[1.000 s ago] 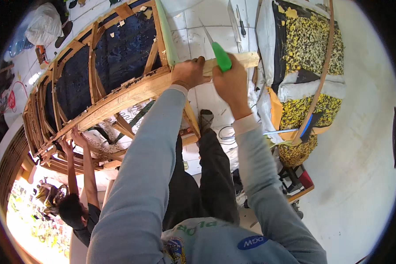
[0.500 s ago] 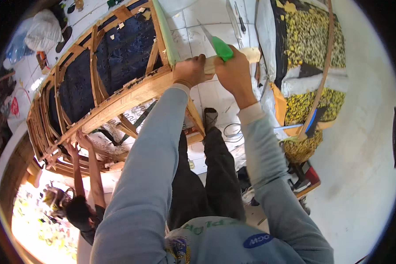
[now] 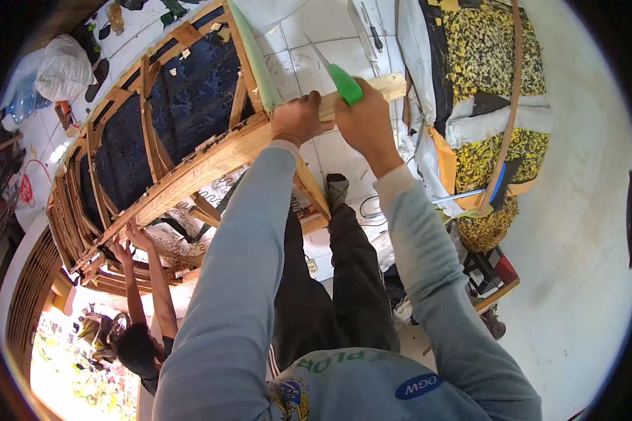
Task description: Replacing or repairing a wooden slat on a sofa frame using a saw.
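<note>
My right hand (image 3: pixel 367 126) is closed around the green handle of a hand saw (image 3: pixel 345 85). Its narrow blade tapers away toward the far left, over the white tiles. Under and beside that hand lies the pale end of a long wooden beam (image 3: pixel 383 90). My left hand (image 3: pixel 300 119) is closed over the same beam, just left of the saw, at the corner of a wooden sofa frame (image 3: pixel 189 172). Where the blade meets the wood is hidden. Another person's hands (image 3: pixel 130 245) touch the frame's lower left end.
Dark fabric (image 3: pixel 179 88) lines the frame, and zigzag springs (image 3: pixel 207 189) show below. Foam-padded upholstery (image 3: pixel 495 52) with a wooden strip stands at right. Metal tools (image 3: pixel 365 38) lie on the tiled floor (image 3: pixel 295 21). A white bag (image 3: pixel 64 69) sits far left.
The view has shifted slightly. My right hand and the saw appear a little farther left and nearer my left hand. The other person's hands stay at the frame.
</note>
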Demonstrator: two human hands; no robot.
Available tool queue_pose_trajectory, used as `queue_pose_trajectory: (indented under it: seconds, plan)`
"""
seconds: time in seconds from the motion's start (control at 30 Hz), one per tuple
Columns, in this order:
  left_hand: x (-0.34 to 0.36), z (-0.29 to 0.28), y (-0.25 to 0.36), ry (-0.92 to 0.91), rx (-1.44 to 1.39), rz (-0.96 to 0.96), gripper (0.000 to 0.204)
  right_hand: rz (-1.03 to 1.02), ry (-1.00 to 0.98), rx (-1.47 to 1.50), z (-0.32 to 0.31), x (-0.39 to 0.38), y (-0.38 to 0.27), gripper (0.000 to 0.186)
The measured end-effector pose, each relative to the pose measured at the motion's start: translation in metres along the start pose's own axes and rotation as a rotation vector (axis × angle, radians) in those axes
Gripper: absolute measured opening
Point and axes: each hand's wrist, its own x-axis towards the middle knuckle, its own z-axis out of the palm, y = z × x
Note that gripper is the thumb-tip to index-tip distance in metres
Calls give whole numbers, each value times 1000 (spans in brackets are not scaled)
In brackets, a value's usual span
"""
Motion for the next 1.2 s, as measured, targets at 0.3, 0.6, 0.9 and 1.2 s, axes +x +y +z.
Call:
queue_pose_trajectory:
  seconds: [0.3,0.6,0.9,1.2]
  plan:
    - [-28,-18,-30,-121,34,-86,62,144,-130,-93,-73,-141,-50,50]
    - [-34,-8,-41,-131,29,-66,57,107,-135,17,-56,-138,-36,32]
    - [5,-11,14,-173,-17,-78,59,-28,24,-42,-8,-13,16,32]
    - [-24,-17,-28,-128,13,-74,59,62,-34,49,-97,-179,-46,47]
